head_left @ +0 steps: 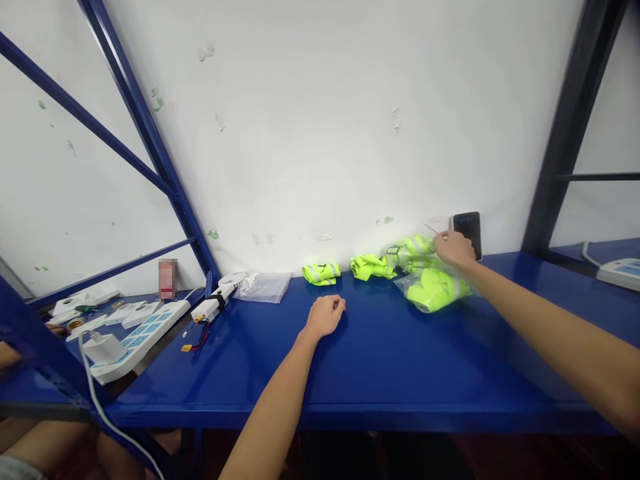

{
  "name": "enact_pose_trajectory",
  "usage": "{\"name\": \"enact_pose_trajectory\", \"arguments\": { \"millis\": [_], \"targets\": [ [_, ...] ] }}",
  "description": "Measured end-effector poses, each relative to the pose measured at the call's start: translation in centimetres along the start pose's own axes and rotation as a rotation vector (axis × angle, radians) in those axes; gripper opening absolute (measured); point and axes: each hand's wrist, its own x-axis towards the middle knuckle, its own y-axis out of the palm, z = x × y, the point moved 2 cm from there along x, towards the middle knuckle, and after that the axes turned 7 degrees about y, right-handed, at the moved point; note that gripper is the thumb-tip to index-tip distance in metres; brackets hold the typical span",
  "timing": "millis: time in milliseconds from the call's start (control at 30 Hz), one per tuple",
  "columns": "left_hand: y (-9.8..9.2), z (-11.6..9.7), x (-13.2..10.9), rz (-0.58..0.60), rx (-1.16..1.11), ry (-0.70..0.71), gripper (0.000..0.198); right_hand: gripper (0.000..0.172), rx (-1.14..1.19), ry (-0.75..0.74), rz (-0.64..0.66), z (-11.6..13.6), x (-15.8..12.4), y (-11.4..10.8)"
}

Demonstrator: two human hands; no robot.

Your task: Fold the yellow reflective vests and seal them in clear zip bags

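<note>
Far left, beyond the blue post: white power strip [150, 337], long side angled along the desk edge, presumably to keep sockets reachable. White battery pack [210, 307], yellow-tipped lead trailing free. Flat clear plastic bag [265, 287] beside it. Rolled hi-vis garment [321, 274] near the wall, probably rolled for compactness. Left hand [326, 315] in front of it, fingers loosely curled; palm hidden, so cannot tell whether anything is inside. Crumpled hi-vis bundle [371, 267] next. Right hand [455, 248] pinches, apparently, the upper edge of a filled transparent bag [434, 299], fluorescent fabric inside; high grip likely steadies its mouth. Clock display [469, 233] leans on the wall behind, readable.
</note>
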Motion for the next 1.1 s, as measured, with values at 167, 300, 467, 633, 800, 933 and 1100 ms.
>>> {"name": "enact_pose_trajectory", "arguments": {
  "millis": [167, 300, 467, 633, 800, 933, 1100],
  "targets": [
    [0.0, -0.1, 0.0, 0.023, -0.003, -0.006, 0.038, 0.047, -0.299, -0.502, -0.152, 4.4, -2.7, 0.6],
    [0.0, -0.1, 0.1, 0.019, 0.007, 0.007, 0.037, 0.035, -0.431, -0.956, 0.143, 6.7, -7.3, 4.9],
    [0.3, 0.1, 0.0, 0.015, 0.014, 0.024, 0.037, 0.062, -0.756, -0.85, 0.309, 5.9, -11.0, 11.1],
    [-0.7, 0.2, -0.1, -0.313, -0.063, 0.014, 0.032, 0.044, -0.761, -0.914, 0.327, 5.5, -13.9, 12.9],
    [-1.4, 1.1, 0.2, -0.501, -0.203, -0.068, 0.035, 0.044, -0.558, -0.972, 0.425, 5.0, -17.7, 10.8],
    [-1.2, 2.0, 0.6, -0.435, -0.367, -0.125, 0.033, 0.046, -0.192, -1.11, 0.641, 5.0, -19.9, 8.1],
    [-1.0, 1.8, 0.4, -0.264, -0.314, -0.093, 0.034, 0.025, 0.119, -0.846, 0.38, 5.0, -17.3, 6.7]
  ]
}}
